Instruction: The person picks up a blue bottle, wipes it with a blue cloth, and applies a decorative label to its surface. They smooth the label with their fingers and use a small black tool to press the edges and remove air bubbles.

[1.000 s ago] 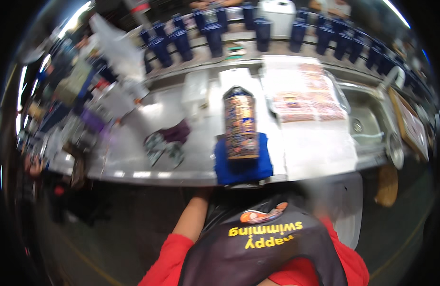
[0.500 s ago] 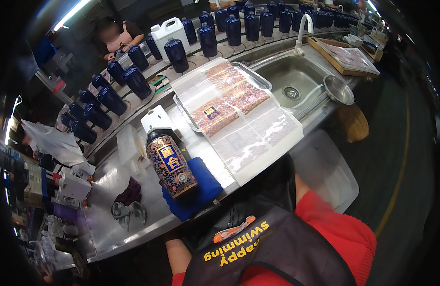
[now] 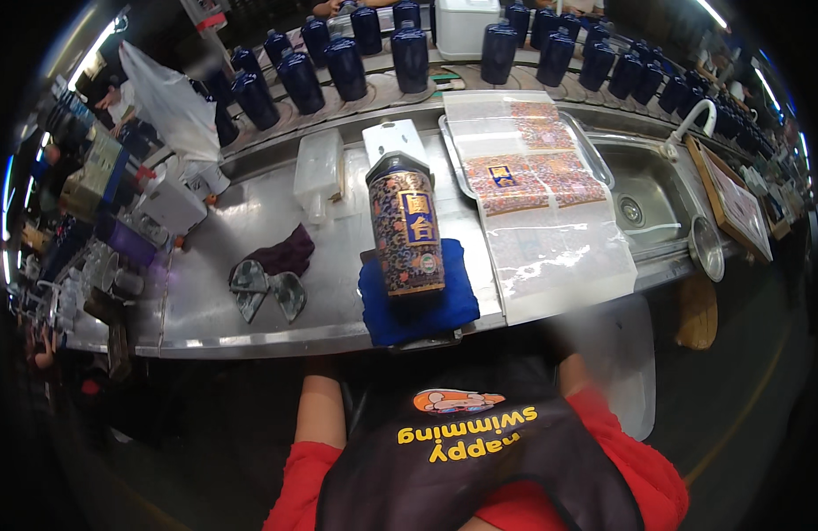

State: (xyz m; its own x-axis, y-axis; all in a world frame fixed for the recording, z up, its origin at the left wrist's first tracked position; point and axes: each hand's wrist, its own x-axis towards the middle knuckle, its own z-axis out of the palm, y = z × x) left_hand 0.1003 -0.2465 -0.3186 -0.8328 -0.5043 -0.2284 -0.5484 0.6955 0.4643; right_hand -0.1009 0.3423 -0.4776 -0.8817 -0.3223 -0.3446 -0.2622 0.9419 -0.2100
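Both of my forearms reach forward below the bench's front edge, the left forearm [image 3: 322, 411] and the right forearm [image 3: 572, 373]. My two hands are lost in the dark there, so what they hold or touch does not show. Above them, a bottle [image 3: 393, 239] wrapped in a flowered film with a blue and gold label leans back, its lower end over a folded blue cloth [image 3: 372, 305]. To its right, printed film sheets [image 3: 564, 243] lie across a metal tray [image 3: 593, 152] and the bench. A white block-like piece [image 3: 387, 138] lies behind the bottle's neck.
Dark blue bottles [image 3: 411, 62] line a curved conveyor at the back, beside a white jug [image 3: 466, 28]. A sink [image 3: 666, 199] with a metal bowl [image 3: 706, 248] is at right. A purple cloth [image 3: 285, 254], a greenish two-lobed object [image 3: 267, 290] and a clear plastic box [image 3: 319, 173] occupy the left bench.
My view has swung left, so the bench now lies nearly level and the bottle stands more central. The bottle, blue cloth and sheets keep their places. Both forearms remain below the bench edge.
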